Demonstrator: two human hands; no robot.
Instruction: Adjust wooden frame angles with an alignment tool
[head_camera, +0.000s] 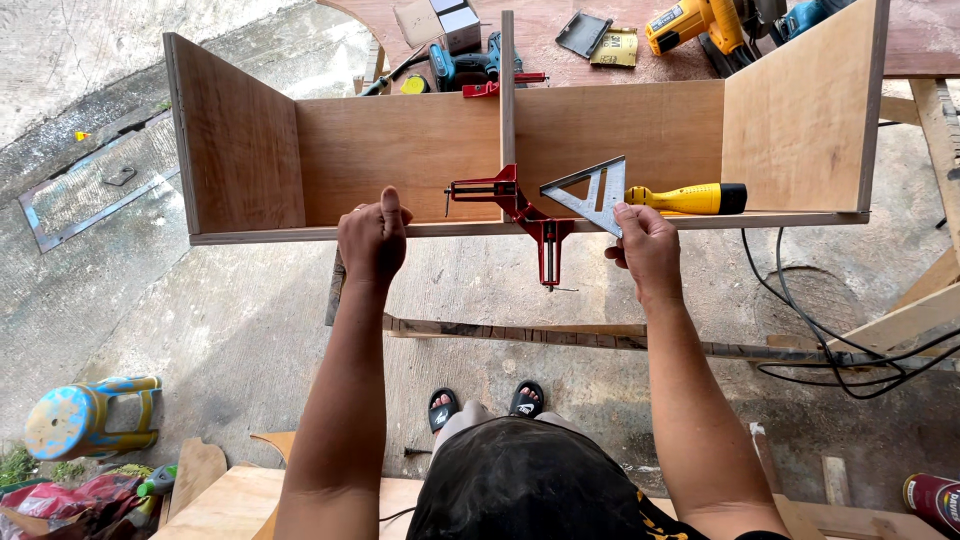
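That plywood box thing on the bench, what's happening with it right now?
A person is gripping the near edge of an open plywood cabinet frame with both hands: the left hand left of the middle divider, the right hand beside a grey metal speed square. A red corner clamp holds the divider to the near panel. A yellow-handled tool lies inside the right compartment, with power tools on the table behind.
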